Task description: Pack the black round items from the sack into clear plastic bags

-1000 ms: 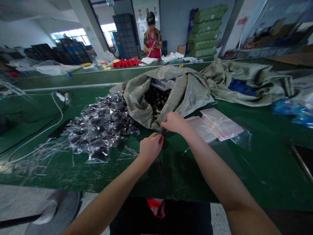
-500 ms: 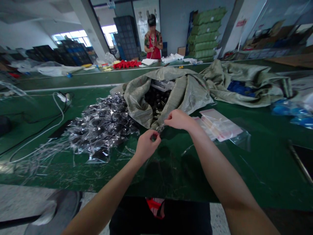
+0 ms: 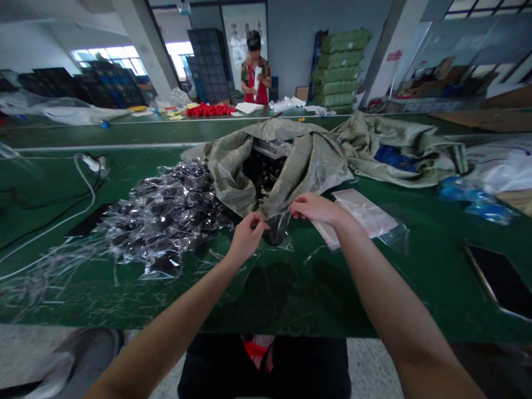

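Between my hands hangs a small clear plastic bag (image 3: pixel 284 239) with a dark round item (image 3: pixel 273 237) at its bottom. My left hand (image 3: pixel 248 235) pinches the bag's left side with thumb and forefinger. On the other side, my right hand (image 3: pixel 315 209) has its fingers closed on the bag's upper right edge. Just beyond them, a woven sack (image 3: pixel 318 160) gapes open, showing black balls (image 3: pixel 266 173) inside. To the left lies a heap of clear bags with dark items in them (image 3: pixel 166 210). Flat clear bags (image 3: pixel 366 213) lie beside my right forearm.
A phone (image 3: pixel 501 277) lies at the right of the green table (image 3: pixel 432 266). Plastic strips (image 3: pixel 62 271) and a white cable (image 3: pixel 89 188) are at left. A second sack (image 3: pixel 432 149) holds blue items. Across the tables stands a person (image 3: pixel 255 72) in a red apron.
The clear bag with the dark item now shows plainly between my hands, which are farther apart. My view has shifted a little to the right. The person opposite has raised a white item.
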The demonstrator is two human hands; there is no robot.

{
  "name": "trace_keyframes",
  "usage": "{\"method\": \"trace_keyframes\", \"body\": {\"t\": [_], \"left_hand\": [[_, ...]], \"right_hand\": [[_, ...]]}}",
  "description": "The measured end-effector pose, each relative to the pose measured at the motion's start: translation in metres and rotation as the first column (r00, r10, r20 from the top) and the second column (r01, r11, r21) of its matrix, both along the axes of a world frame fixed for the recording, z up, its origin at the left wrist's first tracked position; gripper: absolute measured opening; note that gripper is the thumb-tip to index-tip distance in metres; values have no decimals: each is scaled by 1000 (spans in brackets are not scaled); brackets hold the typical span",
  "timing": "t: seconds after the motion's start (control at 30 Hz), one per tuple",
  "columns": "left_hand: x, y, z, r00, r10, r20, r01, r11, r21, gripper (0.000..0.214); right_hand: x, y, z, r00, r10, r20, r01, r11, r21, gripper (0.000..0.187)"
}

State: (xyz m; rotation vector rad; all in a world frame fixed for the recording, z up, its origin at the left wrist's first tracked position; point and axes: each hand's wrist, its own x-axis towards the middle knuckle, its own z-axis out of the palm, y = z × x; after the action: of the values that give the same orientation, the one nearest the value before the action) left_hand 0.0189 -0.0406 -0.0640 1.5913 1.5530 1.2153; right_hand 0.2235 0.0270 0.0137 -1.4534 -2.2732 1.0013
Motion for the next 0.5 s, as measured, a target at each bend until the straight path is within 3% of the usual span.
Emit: {"method": "trace_keyframes", "body": {"t": [0.1, 0.17, 0.27, 0.5], "left_hand": [[4, 17, -21, 995, 81, 58, -76, 993, -86, 5], [6, 25, -31, 990, 122, 67, -114, 986, -122, 5], [8, 31, -34, 987, 149, 51, -142, 982, -121, 6], [16, 35, -23, 988, 150, 36, -146, 984, -99, 6]], "right_hand": [[2, -4, -36, 967, -167, -191, 139, 978, -153, 41], [3, -8, -60, 956, -172, -238, 127, 973, -193, 43], [3, -15, -82, 945, -139, -297, 104, 986, -129, 35], [-1, -7, -99, 944, -123, -306, 145, 988, 48, 20]]}}
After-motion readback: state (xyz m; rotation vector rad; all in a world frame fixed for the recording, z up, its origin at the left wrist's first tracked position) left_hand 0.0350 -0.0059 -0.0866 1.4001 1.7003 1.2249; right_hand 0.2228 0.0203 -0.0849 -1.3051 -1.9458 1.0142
